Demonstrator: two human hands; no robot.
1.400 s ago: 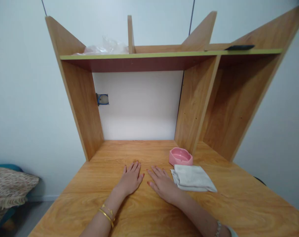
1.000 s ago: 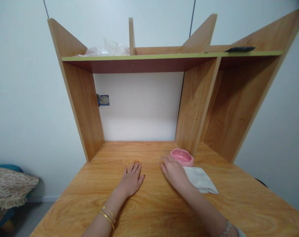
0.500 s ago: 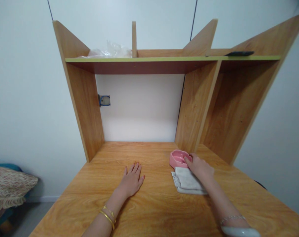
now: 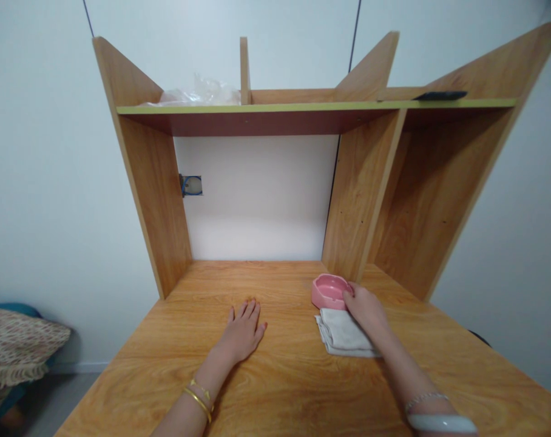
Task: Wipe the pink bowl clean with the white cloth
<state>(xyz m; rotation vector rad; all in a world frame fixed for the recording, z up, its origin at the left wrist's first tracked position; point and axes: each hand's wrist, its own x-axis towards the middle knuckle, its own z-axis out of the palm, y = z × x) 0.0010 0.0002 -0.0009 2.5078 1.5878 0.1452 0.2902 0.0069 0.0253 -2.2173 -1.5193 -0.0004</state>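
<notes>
My left hand (image 4: 240,332) lies flat and open on the wooden desk (image 4: 275,388), fingers stretched forward. My right hand (image 4: 366,309) rests over the right part of a folded white cloth (image 4: 341,332), with its thumb and fingers closed on the right rim of a small pink dish (image 4: 327,290). The dish sits on the desk just behind the cloth, close to the foot of an upright wooden divider (image 4: 360,194). Part of the cloth is hidden under my hand and wrist.
A wooden hutch stands on the desk's back, with a green-edged shelf (image 4: 303,108) overhead. Crumpled clear plastic (image 4: 198,94) and a dark flat object (image 4: 439,95) lie on that shelf. A patterned cushion (image 4: 16,349) is at the lower left, beyond the desk edge.
My right hand moved from beside my left hand to the right, over the cloth, and closed on the pink dish's rim. My left hand has stayed flat in place.
</notes>
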